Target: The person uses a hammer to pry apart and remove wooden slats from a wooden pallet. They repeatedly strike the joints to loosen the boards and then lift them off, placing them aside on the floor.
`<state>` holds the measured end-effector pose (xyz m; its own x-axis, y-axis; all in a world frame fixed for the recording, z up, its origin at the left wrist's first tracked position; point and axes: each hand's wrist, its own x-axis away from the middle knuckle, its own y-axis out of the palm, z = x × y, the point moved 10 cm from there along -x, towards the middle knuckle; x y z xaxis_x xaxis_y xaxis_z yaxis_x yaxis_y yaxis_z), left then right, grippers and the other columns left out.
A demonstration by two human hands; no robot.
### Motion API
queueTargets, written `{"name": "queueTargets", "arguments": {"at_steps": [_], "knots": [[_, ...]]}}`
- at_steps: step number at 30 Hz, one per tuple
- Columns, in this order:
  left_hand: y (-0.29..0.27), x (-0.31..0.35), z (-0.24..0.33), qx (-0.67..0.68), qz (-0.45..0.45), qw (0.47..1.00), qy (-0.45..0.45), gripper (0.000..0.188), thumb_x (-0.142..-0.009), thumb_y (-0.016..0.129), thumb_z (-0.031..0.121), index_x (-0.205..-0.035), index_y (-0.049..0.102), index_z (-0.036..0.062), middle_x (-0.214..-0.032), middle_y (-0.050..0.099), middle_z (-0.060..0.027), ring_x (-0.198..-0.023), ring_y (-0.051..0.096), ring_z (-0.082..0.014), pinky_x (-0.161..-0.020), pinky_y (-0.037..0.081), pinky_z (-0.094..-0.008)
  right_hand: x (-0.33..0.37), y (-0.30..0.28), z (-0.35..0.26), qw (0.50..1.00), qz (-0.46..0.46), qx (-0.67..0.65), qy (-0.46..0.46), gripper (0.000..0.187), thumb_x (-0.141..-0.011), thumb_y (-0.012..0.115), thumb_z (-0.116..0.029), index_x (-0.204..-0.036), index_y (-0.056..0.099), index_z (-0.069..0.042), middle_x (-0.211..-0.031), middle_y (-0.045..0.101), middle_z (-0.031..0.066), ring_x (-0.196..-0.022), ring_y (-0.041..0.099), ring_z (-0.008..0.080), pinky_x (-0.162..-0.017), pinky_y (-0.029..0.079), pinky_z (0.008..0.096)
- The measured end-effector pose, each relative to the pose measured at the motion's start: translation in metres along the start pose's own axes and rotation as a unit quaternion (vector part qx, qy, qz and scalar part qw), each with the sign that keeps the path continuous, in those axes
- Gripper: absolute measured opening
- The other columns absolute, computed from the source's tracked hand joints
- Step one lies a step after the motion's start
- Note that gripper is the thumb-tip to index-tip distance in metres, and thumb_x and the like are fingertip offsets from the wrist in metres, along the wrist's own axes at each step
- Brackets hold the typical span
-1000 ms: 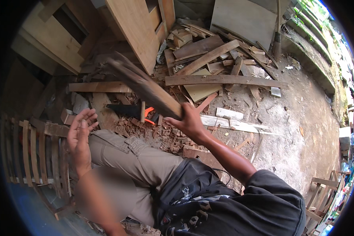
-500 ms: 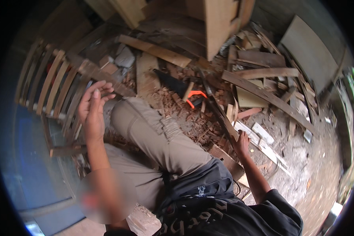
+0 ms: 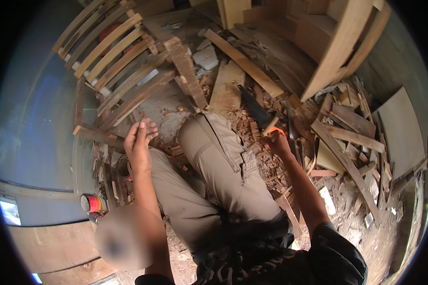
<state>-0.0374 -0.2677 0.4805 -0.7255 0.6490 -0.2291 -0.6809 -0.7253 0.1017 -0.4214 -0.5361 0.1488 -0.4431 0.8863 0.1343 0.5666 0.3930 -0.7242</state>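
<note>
A handsaw with a black blade [image 3: 255, 107] and an orange handle lies on the wood scraps ahead of my knees. My right hand [image 3: 277, 142] is closed round its handle, covering most of it. A short light wood stick [image 3: 270, 125] lies across the saw just in front of that hand. Above my left thigh, my left hand [image 3: 140, 142] is raised with nothing in it, its fingers loosely bent and partly apart. Close to the right of the saw, a long dark strip [image 3: 290, 124] lies among the scraps, partly behind my right forearm.
A slatted wooden frame [image 3: 109, 52] stands at the far left. Broken boards [image 3: 349, 161] are piled at the right, near a leaning pale panel [image 3: 402, 130]. A plank [image 3: 245, 63] lies ahead, and a can with a red label [image 3: 94, 204] sits at the left.
My right hand has let go of the long dark strip and taken hold of the saw's handle. My left hand stays raised and empty. The view has swung left.
</note>
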Motion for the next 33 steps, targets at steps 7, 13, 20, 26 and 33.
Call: {"name": "queueTargets", "arguments": {"at_steps": [7, 13, 20, 26, 33], "knots": [[-0.028, 0.012, 0.007, -0.017, 0.042, 0.999, -0.002, 0.029, -0.099, 0.058, 0.024, -0.109, 0.064, -0.0034, -0.092, 0.068, -0.0099, -0.084, 0.064, -0.0169, -0.076, 0.053, -0.0309, -0.068, 0.071, -0.010, 0.989, -0.019, 0.142, -0.021, 0.052, -0.086, 0.066, -0.033, -0.121, 0.053, 0.003, -0.112, 0.064, 0.0286, -0.105, 0.063, 0.0418, -0.088, 0.051, 0.0495], [-0.065, 0.036, 0.029, -0.041, 0.100, 0.993, 0.044, 0.029, -0.102, 0.055, 0.024, -0.089, 0.061, -0.0011, -0.081, 0.066, -0.0077, -0.075, 0.062, -0.0137, -0.074, 0.051, -0.0299, -0.104, 0.072, -0.168, 0.979, 0.045, -0.071, -0.185, 0.026, -0.091, 0.066, -0.027, -0.092, 0.067, -0.001, -0.078, 0.071, 0.0162, -0.077, 0.071, 0.0344, -0.073, 0.055, 0.0399], [-0.132, 0.071, 0.045, 0.103, 0.213, 0.967, 0.090, 0.032, -0.103, 0.053, 0.028, -0.083, 0.056, 0.0034, -0.077, 0.060, -0.0077, -0.071, 0.059, -0.0167, -0.070, 0.048, -0.0320, -0.178, -0.042, -0.419, 0.890, 0.264, -0.182, -0.325, 0.071, -0.082, 0.074, -0.055, -0.111, 0.051, 0.005, -0.116, 0.055, 0.0290, -0.107, 0.055, 0.0369, -0.087, 0.044, 0.0460], [-0.171, 0.088, 0.041, 0.155, 0.311, 0.933, 0.088, 0.031, -0.099, 0.060, 0.031, -0.092, 0.058, 0.0017, -0.078, 0.061, -0.0078, -0.071, 0.061, -0.0170, -0.066, 0.050, -0.0311, -0.282, -0.027, -0.507, 0.935, 0.196, -0.005, -0.296, 0.096, -0.075, 0.072, -0.065, -0.132, 0.041, 0.005, -0.130, 0.053, 0.0329, -0.124, 0.051, 0.0472, -0.103, 0.042, 0.0515], [-0.202, 0.116, 0.030, 0.291, 0.369, 0.873, 0.132, 0.028, -0.097, 0.062, 0.032, -0.095, 0.058, 0.0052, -0.077, 0.060, -0.0050, -0.067, 0.059, -0.0164, -0.063, 0.048, -0.0298, -0.365, 0.000, -0.462, 0.890, 0.305, 0.146, -0.305, 0.099, -0.072, 0.068, -0.076, -0.131, 0.045, 0.000, -0.115, 0.063, 0.0229, -0.110, 0.061, 0.0438, -0.090, 0.051, 0.0525]]}}
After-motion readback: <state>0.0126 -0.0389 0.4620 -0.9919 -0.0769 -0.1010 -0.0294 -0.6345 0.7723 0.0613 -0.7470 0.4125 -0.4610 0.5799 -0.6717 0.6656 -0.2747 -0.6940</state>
